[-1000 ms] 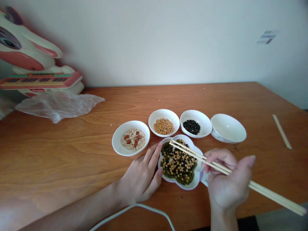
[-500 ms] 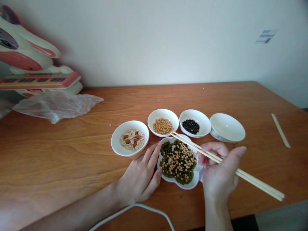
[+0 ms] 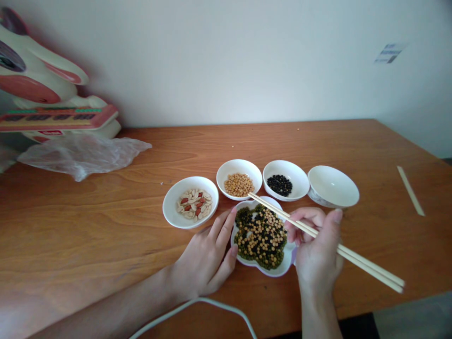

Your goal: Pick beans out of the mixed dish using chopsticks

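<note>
My left hand [image 3: 208, 254] rests with fingers stretched out against the left rim of a flower-shaped dish [image 3: 278, 271]. Mixed green, black and yellow beans [image 3: 261, 238] cover the dish's bottom. My right hand [image 3: 319, 245] is closed around a pair of chopsticks [image 3: 300, 225], held over the dish's right side. Their tips are close together at the near rim of a white bowl [image 3: 223, 165] of yellow soybeans [image 3: 238, 184]. Whether a bean sits between the tips is too small to tell.
Left of the soybeans stands a bowl [image 3: 169, 212] with peanuts and pale seeds. To the right are a bowl [image 3: 300, 181] of black beans and an empty bowl [image 3: 334, 186]. A wooden stick [image 3: 410, 190], a plastic bag [image 3: 84, 155], a toy keyboard [image 3: 56, 120] and a cable [image 3: 212, 301] lie around.
My right hand and the chopsticks' rear ends have shifted left. The chopstick tips have moved slightly left along the soybean bowl's rim. My left hand stays in place.
</note>
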A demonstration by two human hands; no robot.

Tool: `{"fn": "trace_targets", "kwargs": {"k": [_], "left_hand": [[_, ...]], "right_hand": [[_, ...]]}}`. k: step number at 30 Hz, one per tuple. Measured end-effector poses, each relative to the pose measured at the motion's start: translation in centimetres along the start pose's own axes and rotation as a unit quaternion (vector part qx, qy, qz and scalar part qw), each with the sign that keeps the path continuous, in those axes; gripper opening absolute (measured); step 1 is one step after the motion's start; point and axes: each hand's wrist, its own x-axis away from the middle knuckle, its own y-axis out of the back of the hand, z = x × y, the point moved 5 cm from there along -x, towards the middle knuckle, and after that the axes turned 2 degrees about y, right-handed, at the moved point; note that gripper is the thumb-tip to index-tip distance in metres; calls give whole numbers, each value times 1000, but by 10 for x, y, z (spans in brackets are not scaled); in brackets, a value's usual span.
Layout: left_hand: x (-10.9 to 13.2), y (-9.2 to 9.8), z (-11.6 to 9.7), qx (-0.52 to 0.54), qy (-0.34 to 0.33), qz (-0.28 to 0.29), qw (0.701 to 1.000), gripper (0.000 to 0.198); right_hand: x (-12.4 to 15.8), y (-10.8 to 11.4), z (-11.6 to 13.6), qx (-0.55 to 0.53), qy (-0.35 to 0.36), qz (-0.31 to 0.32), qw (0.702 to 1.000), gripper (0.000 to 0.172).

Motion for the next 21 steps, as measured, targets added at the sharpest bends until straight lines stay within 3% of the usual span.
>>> {"fn": "trace_targets", "kwargs": {"k": [8,21], "left_hand": [[0,1,-1,4,2,-2,1000,77],[0,2,-2,10,0,-6,1000,77]], "right_hand": [[0,-2,-5,-19,5,29,999,62],[4,-1,-1,-35,-13,32,999,57]]}}
